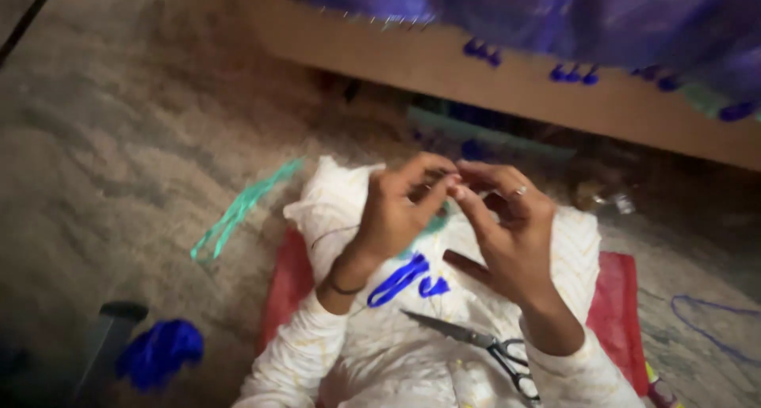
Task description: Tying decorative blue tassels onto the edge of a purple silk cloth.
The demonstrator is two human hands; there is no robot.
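Head view, one frame, slightly blurred. Both hands are raised at centre frame, fingertips meeting. Left hand (394, 210): thumb and forefinger pinched shut; what they hold is too fine to make out, possibly a thread. Right hand (507, 229): forefinger and thumb pressed against the left fingertips, remaining fingers loosely curled, a ring on one finger. Whether the right hand grips anything cannot be told.

Below the hands, on the white cloth (396, 352) over the lap, lies a short blue thread bundle (400, 279), just beside the left wrist. Scissors (476, 343) lie on the same cloth, lower centre-right, blades closed, near the right forearm. A red cushion (614, 305) shows under the cloth on either side.

Left of centre, a teal strip (242, 210) on the grey carpet (119, 138). Lower left, a blue yarn clump (158, 352). Top of frame: a wooden frame bar (515, 79) with purple fabric (594, 11) above it.
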